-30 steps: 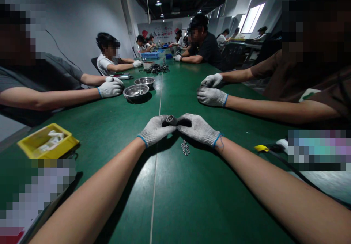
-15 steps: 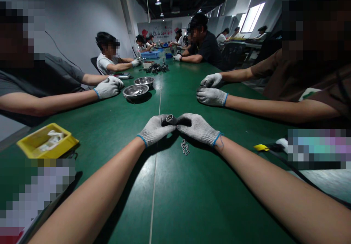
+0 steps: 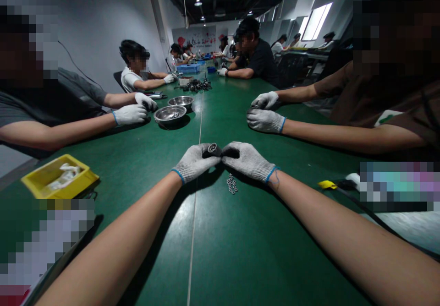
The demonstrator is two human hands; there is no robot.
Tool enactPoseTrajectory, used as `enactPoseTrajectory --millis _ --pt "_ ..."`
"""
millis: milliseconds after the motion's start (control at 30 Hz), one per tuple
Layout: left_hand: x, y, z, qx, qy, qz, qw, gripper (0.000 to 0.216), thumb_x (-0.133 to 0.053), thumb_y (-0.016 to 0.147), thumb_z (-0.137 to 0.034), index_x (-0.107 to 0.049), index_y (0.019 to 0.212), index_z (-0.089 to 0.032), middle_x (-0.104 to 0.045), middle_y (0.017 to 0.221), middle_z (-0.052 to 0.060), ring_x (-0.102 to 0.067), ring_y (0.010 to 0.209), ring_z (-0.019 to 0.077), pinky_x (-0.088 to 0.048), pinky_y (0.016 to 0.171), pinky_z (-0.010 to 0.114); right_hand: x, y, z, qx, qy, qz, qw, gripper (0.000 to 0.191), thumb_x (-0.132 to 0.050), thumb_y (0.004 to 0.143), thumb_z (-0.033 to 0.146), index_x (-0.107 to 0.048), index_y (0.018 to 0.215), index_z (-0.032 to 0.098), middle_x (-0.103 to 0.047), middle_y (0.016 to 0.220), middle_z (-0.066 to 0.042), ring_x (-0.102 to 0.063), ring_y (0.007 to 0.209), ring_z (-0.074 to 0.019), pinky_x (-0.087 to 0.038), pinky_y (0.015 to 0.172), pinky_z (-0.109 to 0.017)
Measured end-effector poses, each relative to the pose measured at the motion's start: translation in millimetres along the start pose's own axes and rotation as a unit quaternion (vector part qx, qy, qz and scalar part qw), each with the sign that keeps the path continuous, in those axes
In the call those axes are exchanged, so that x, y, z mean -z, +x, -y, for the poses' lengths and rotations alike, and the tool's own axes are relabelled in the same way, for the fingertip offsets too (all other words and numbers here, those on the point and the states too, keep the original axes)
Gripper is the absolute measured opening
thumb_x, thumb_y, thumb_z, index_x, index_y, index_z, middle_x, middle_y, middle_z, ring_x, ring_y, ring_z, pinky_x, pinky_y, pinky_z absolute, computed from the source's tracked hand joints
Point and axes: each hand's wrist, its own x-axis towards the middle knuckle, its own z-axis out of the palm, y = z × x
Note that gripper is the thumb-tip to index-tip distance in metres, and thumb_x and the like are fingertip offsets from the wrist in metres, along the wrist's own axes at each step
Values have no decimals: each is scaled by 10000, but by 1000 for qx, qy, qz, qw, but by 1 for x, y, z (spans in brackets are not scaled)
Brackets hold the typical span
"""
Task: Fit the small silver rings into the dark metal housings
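Note:
Both of my hands wear grey knit gloves and meet at the middle of the green table [image 3: 240,251]. My left hand [image 3: 195,161] is curled round a small dark cylindrical metal part [image 3: 212,149] with a shiny ring face on top. My right hand [image 3: 248,160] is closed against the same part from the right. A small cluster of several little metal rings [image 3: 232,184] lies on the table just below my right hand.
Two steel bowls [image 3: 171,113] stand at the left middle by a co-worker's gloved hands [image 3: 132,112]. Another co-worker's gloved hands [image 3: 264,119] rest at the right. A yellow tray [image 3: 57,177] sits at the near left. A yellow-tipped tool [image 3: 328,185] lies at the right.
My hands have stayed put on the metal part. The co-worker's gloved hand at the left has drawn back leftward from the steel bowls.

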Motion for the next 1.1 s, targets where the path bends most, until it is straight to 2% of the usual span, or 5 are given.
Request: enactPoseTrajectory --millis 300,467,633,1100 --pt "-1 0 -1 2 1 -9 1000 152 -732 774 -276 -755 888 -177 -762 868 35 -690 821 181 -545 814 305 0 0 -1 3 -8 0 1000 112 -718 844 246 -781 902 175 -773 912 -60 -712 857 -210 -556 796 -332" --pt "-1 0 -2 9 -2 -4 1000 156 -725 781 -278 -754 893 -173 -746 839 25 -664 745 160 -536 725 278 1 0 0 8 -15 2 1000 106 -718 844 236 -783 907 180 -775 924 -62 -715 869 -211 -559 811 -338" --pt "0 0 1 6 -3 -1 1000 164 -729 786 -280 -752 903 -168 -732 831 17 -646 738 151 -517 711 269 1 0 1 4 -13 7 1000 124 -706 847 218 -784 924 161 -777 937 -77 -721 877 -217 -557 820 -343" --pt "-3 -4 -5 17 -58 -32 998 191 -777 777 -276 -759 913 -142 -779 900 47 -716 873 203 -567 897 338 -2 -1 -5 25 -27 18 999 130 -722 852 248 -794 928 171 -766 936 -76 -718 870 -220 -558 802 -331"
